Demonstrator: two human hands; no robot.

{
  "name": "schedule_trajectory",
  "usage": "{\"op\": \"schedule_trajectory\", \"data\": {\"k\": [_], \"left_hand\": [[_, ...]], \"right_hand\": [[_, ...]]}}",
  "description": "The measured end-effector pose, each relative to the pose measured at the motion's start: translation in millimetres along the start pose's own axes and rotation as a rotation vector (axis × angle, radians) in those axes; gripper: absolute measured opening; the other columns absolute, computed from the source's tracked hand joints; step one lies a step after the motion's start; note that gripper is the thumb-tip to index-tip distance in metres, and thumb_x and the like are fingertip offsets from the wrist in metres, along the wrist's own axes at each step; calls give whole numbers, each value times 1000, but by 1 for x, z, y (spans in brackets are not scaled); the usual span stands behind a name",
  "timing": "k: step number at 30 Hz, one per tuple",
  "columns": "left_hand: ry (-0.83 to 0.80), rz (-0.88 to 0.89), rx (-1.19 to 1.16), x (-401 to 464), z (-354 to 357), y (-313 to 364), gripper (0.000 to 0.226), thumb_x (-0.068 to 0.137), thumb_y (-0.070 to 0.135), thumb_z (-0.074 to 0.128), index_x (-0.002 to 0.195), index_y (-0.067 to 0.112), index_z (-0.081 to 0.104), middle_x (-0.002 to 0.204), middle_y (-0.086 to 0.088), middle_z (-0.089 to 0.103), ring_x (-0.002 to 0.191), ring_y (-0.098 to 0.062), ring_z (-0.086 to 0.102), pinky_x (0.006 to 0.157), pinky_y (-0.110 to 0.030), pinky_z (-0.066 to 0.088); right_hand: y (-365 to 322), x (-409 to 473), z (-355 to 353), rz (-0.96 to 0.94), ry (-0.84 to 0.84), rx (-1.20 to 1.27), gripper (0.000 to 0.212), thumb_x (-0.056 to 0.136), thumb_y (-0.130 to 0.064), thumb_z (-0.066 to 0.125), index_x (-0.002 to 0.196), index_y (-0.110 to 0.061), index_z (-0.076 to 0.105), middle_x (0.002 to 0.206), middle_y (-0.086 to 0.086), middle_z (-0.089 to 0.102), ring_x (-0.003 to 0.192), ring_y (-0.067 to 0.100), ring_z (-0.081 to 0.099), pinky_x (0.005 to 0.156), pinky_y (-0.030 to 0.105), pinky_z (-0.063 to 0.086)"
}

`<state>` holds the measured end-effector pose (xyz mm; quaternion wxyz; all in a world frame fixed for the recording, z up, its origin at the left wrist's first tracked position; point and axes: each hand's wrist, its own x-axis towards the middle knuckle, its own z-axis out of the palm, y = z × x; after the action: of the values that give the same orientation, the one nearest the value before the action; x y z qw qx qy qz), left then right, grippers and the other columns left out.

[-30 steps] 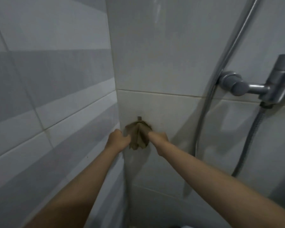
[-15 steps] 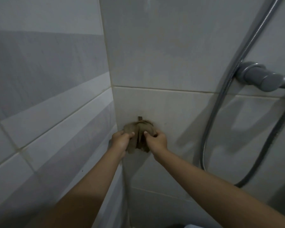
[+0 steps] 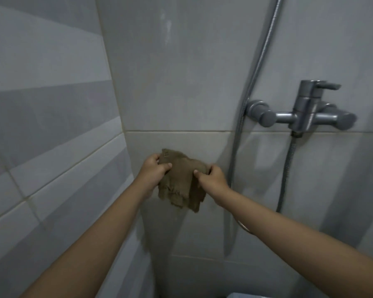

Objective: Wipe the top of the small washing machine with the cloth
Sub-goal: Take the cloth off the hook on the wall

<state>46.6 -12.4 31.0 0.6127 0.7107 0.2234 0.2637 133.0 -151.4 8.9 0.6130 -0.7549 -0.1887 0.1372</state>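
A small brown cloth (image 3: 180,183) with frayed edges hangs in front of the tiled wall corner, held up by both hands. My left hand (image 3: 153,172) pinches its upper left corner. My right hand (image 3: 211,178) grips its right edge. The cloth droops below the hands. A pale blue edge (image 3: 237,295) shows at the very bottom of the view; I cannot tell what it is. The washing machine is not clearly in view.
Grey tiled walls meet in a corner (image 3: 125,134) behind the cloth. A metal shower mixer tap (image 3: 304,114) sticks out of the right wall. Its flexible hose (image 3: 241,117) runs up and down the wall just right of my right hand.
The cloth has come off the wall hook and is now spread between both hands, lower and away from the wall. The view has shifted so the whole tap shows.
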Motion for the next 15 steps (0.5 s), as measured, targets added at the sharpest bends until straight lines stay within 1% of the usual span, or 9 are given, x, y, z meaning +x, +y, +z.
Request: {"op": "schedule_trajectory", "data": {"k": [3,4,5,7,9,10,12,13,15], "left_hand": [[-189,31,196,-20,33,18,16,88,0,54,93,14,58,100,-14,65,89,-24,62,74,-33,51],[-262,37,274,-25,45,22,16,87,0,54,90,15,57,96,-13,65,89,-24,62,76,-33,50],[-329,40,345,-32,56,26,17,87,-1,54,87,16,57,92,-11,64,88,-24,61,77,-33,49],[-432,42,429,-42,77,32,18,86,-1,55,83,17,56,86,-8,62,85,-22,59,75,-32,47],[-463,38,455,-47,95,35,16,86,0,56,84,16,57,86,-8,62,85,-22,59,77,-34,47],[-460,39,468,-49,102,36,14,86,2,57,86,16,58,89,-8,63,88,-23,60,79,-35,48],[-426,44,506,-51,117,35,9,87,8,59,92,16,59,96,-10,64,92,-24,61,81,-35,49],[-399,40,514,-53,124,33,7,87,11,61,92,17,59,97,-10,65,93,-23,62,81,-35,50],[-347,20,459,-59,140,23,8,87,12,63,92,17,59,90,-8,65,85,-21,62,75,-29,52]], "right_hand": [[16,-11,-37,37,-105,-17,79,78,-13,72,143,-7,28,139,15,44,128,28,47,104,38,45],[21,-14,-50,0,-177,-22,86,75,-7,74,146,-9,25,143,14,41,131,27,43,107,39,43],[25,-18,-64,-36,-246,-57,88,71,-4,76,145,-10,28,143,13,42,131,26,43,107,39,43],[33,-24,-92,-71,-368,-94,71,69,-4,77,133,-6,47,129,12,56,117,24,56,97,35,52],[38,-34,-118,-58,-450,-72,40,77,-3,71,116,-4,61,108,10,65,96,18,63,81,23,54],[41,-38,-129,-61,-466,-78,27,80,-4,69,107,-5,66,100,8,67,89,16,63,77,21,54],[48,-45,-154,-80,-456,-132,4,83,-11,67,84,-14,67,86,3,67,80,14,63,72,24,53],[52,-47,-164,-114,-438,-161,10,84,-12,67,76,-16,62,81,3,64,76,15,62,68,25,51],[60,-50,-180,-184,-419,-163,14,86,-9,64,74,-14,57,75,4,60,72,15,58,64,26,47]]}}
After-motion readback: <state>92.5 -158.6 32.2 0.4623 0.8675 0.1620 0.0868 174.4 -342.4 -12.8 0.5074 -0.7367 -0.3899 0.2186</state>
